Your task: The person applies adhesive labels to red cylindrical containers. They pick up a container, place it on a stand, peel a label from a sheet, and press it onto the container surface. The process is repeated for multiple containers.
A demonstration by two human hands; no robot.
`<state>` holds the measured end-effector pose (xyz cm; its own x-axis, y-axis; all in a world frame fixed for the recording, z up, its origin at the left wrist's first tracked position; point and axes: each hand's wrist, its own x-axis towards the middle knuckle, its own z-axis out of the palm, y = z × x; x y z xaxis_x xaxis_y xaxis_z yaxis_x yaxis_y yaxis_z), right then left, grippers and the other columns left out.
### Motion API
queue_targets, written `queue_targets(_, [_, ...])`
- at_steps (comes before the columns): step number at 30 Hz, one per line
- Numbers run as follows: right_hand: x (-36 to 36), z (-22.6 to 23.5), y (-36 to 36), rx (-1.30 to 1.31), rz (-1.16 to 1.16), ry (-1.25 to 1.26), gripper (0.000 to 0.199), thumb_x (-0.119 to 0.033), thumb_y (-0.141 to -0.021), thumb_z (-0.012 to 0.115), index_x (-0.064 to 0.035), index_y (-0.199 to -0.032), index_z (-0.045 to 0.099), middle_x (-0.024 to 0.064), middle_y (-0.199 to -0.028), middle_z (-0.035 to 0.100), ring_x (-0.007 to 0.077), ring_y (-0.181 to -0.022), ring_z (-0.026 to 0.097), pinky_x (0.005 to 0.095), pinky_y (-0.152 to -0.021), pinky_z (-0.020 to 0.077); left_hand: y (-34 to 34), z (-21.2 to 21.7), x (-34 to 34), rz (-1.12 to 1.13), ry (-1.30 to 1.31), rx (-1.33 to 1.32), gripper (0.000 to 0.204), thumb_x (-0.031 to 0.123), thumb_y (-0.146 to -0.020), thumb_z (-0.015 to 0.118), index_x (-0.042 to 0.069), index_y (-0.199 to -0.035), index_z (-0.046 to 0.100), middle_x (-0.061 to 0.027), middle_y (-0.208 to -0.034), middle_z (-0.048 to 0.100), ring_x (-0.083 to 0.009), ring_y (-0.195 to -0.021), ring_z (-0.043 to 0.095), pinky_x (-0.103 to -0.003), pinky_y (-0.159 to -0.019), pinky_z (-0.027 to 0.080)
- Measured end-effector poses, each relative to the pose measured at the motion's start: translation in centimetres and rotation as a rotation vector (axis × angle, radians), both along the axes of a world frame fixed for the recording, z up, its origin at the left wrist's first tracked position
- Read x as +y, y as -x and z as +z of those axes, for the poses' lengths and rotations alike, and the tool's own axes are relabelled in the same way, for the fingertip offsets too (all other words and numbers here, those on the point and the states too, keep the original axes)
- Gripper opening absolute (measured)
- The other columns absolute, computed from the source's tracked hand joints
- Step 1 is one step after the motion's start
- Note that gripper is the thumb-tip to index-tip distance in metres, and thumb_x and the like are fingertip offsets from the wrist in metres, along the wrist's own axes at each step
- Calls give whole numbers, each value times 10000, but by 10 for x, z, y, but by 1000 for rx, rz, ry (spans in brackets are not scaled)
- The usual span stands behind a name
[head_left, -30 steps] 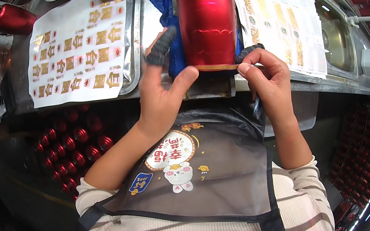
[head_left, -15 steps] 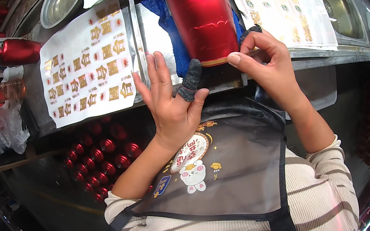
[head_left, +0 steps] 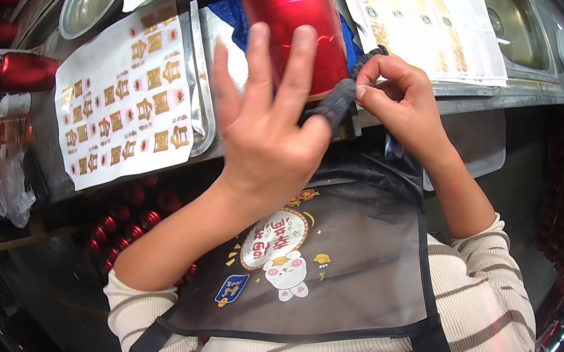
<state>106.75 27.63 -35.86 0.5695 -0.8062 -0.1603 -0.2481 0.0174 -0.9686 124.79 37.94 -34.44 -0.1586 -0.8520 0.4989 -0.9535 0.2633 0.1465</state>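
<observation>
Lying on the desk [head_left: 502,99], red bottle [head_left: 290,16], steadied under spread left hand [head_left: 268,141]. Right hand [head_left: 397,99] grip pinching grey finger cot [head_left: 338,100] on left thumb, likely for tugging; decal sheets [head_left: 123,110] alongside within reach.

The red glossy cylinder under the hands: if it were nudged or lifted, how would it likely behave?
The red cylinder lies on its side, so it would probably roll if pushed sideways. Its shiny, smooth skin looks slippery; the left hand rests spread fingers against it. It looks rigid, likely metal. The right hand pinches a grey thumb cover, which may add grip.
</observation>
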Motion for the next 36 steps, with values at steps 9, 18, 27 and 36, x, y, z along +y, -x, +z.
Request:
queue_targets(9, [1, 7, 2, 14, 31, 31, 91, -87, -822, 711, -15, -820, 656, 2, -846, 539, 31, -624, 423, 198, -558, 347, -9, -29, -2, 73, -6, 495, 698, 199, -701, 840, 28, -1333, 596, -208, -1511, 427, -407, -1391, 409, -626, -1121, 218])
queue_targets(18, [-3, 11, 5, -1, 36, -42, 69, -57, -828, 681, -5, -804, 642, 20, -869, 561, 32, -633, 507, 179, -581, 384, -8, -45, 34, 107, -40, 331, 381, 214, -740, 824, 39, -1066, 734, -244, -1457, 476, -445, -1293, 503, -664, -1090, 227])
queue_targets(27, [-2, 5, 1, -20, 32, -34, 68, -39, -853, 652, -25, -810, 602, -87, -723, 496, -32, -588, 393, 171, -517, 263, 5, -13, 0, 37, 62, 53, 282, 121, -682, 785, 120, -962, 761, -211, -1463, 486, -461, -1318, 474, -709, -1069, 200])
queue_targets(36, [-3, 7, 1, -4, 62, 37, 63, -40, -850, 665, -7, -825, 617, -62, -805, 534, -25, -612, 423, 161, -538, 297, -10, -39, 8, 100, -20, 548, 670, 198, -714, 849, 24, -1315, 610, -232, -1482, 453, -408, -1334, 480, -603, -1111, 268])
